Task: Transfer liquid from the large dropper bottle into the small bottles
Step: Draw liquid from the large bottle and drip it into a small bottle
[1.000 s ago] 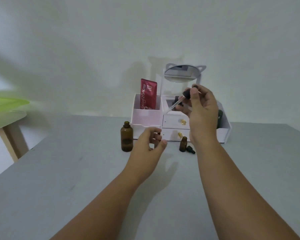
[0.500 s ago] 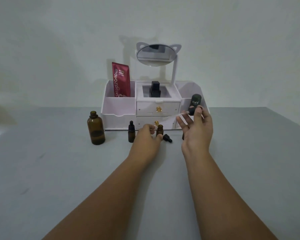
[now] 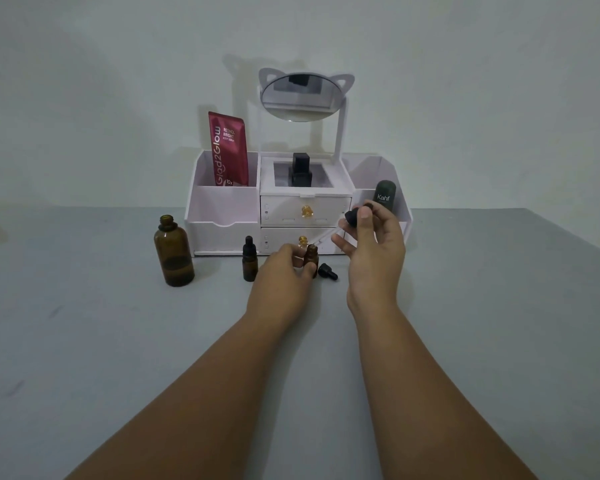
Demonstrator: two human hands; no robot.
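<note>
Fingers of the left hand (image 3: pixel 284 273) curl round a small round amber glass bottle (image 3: pixel 311 255) standing open on the matte grey tabletop (image 3: pixel 118 341). The thumb and fingers of the right hand (image 3: pixel 374 249) pinch the black rubber bulb of a dropper (image 3: pixel 351 217), whose clear glass pipette slants down to that bottle's mouth. The large cylindrical amber glass bottle (image 3: pixel 173 252) stands uncapped well to the left, with a capped small amber bottle (image 3: pixel 249 260) between them, before a white plastic organiser (image 3: pixel 222 206) and a plain pale wall (image 3: pixel 118 98).

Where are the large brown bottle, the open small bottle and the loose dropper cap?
large brown bottle (image 3: pixel 173 251): head view, middle of its body.
open small bottle (image 3: pixel 311 253): head view, exposed upper body.
loose dropper cap (image 3: pixel 326 271): head view, black collar.
</note>
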